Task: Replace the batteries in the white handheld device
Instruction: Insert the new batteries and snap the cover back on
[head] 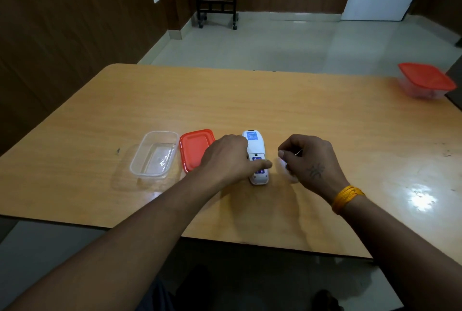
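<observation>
The white handheld device (255,145) lies face down on the wooden table (275,100). Its battery bay is open, with blue batteries (257,159) showing inside. My left hand (225,158) grips the device from the left, one finger stretched across the batteries. My right hand (310,160) hovers just right of the device, a little apart from it. Its fingers are curled around a blurred white piece (287,169) that looks like the battery cover.
A clear empty plastic tub (155,153) and its orange lid (195,148) lie left of the device. A second tub with an orange lid (425,80) stands at the far right edge. The near table edge runs just below my forearms.
</observation>
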